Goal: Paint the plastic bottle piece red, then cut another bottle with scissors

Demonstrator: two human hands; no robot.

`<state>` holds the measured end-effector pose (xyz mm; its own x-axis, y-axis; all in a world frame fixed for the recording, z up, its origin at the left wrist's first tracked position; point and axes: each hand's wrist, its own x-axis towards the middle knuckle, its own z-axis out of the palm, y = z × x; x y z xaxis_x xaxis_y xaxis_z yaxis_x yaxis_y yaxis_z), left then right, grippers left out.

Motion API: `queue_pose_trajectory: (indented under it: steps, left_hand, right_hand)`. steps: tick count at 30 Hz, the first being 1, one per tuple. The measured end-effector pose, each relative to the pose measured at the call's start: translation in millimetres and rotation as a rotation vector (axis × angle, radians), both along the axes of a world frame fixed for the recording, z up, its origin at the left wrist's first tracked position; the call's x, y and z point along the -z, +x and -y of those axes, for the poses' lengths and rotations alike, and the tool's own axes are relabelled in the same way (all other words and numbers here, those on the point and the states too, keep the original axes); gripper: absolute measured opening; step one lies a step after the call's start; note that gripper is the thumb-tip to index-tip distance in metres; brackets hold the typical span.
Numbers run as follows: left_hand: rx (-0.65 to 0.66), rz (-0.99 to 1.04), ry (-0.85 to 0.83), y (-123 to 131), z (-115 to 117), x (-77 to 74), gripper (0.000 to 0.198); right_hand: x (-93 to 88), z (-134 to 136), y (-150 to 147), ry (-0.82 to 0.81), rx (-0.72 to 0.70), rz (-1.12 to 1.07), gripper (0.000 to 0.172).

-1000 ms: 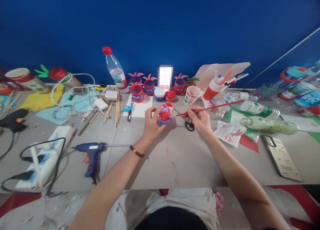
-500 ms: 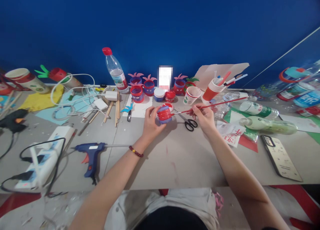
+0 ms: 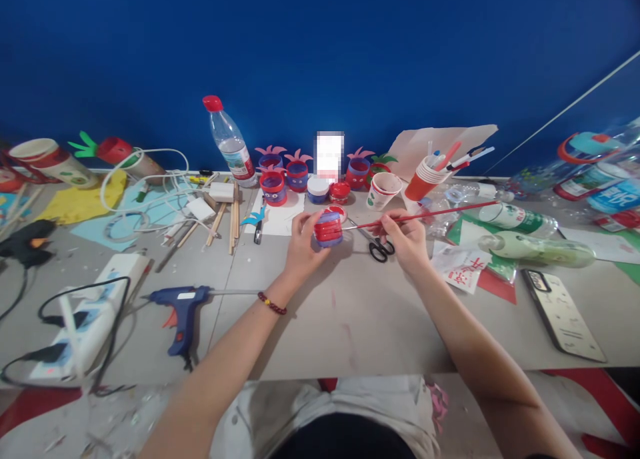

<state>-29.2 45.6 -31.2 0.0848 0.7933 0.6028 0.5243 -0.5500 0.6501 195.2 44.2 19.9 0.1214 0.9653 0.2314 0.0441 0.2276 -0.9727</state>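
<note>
Above the grey table point(image 3: 320, 326), the left hand point(image 3: 305, 246) curls around a red-and-purple cup point(image 3: 328, 228), its fingers closed on it. The right hand point(image 3: 404, 240) pinches a red brush point(image 3: 445, 212), the tip at the cup's side.

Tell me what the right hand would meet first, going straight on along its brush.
The brush in the right hand would meet the red-and-purple piece held by the left hand first; its tip looks at or near that surface, though depth is unclear.
</note>
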Motion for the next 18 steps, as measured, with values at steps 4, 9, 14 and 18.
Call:
queue_pose_trajectory:
  steps: [4, 9, 14, 18]
  left_hand:
    - [0.022, -0.05, -0.032, 0, 1, 0.9, 0.073]
    - [-0.001, -0.037, -0.025, 1, 2, 0.6, 0.068]
    - [-0.008, -0.014, -0.013, 2, 2, -2.1, 0.067]
    - [-0.013, 0.002, 0.005, 1, 2, -3.5, 0.066]
  right_hand:
    - [-4.9, 7, -10, -0.012, -0.039, 0.029, 0.039]
    - [-6.5, 7, -14, -0.017, -0.051, 0.081, 0.042]
    - [-4.5, 3, -8, -0.007, -0.01, 0.074, 0.045]
    - [0.1, -4, 0, -0.013, 0.007, 0.052, 0.047]
